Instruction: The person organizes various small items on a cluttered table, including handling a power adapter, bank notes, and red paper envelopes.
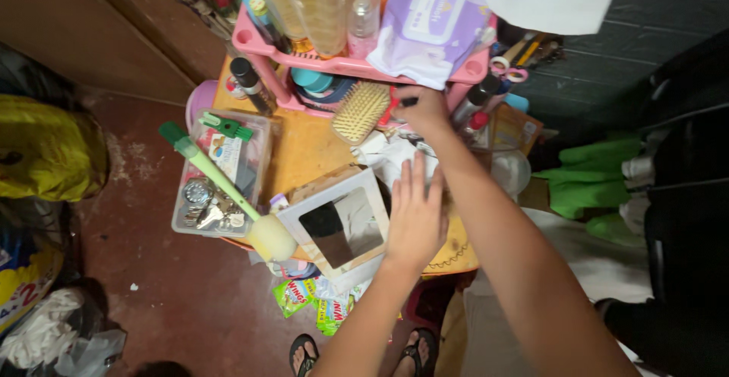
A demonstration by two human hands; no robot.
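Seen from above, a person stands at a small, crowded orange table (304,149). The left hand (415,214) lies flat, palm down, fingers spread and relaxed, gripping nothing; it rests on the right edge of a white-framed mirror (338,225) that lies face up near the front of the table. The right hand (422,109) reaches farther back, under a pink plastic rack (342,64), with its fingers pinched around a small dark object (409,101) too small to identify. Just left of that hand, a wooden-bristle hairbrush (361,111) leans against the rack. White papers (395,157) lie between the 2 hands.

The rack's upper shelf holds a bottle of yellow liquid (311,5), a smaller clear bottle (363,12) and a purple pack of wipes (433,20) that hangs over its front edge. At the table's left edge sits a clear plastic box (258,130) of small metal items, with a green-handled sponge brush (220,179) lying across it. Green snack packets (311,301) lie on the red floor (175,293) below, near the person's sandalled feet (304,353). Green cloth (592,176) hangs to the right.
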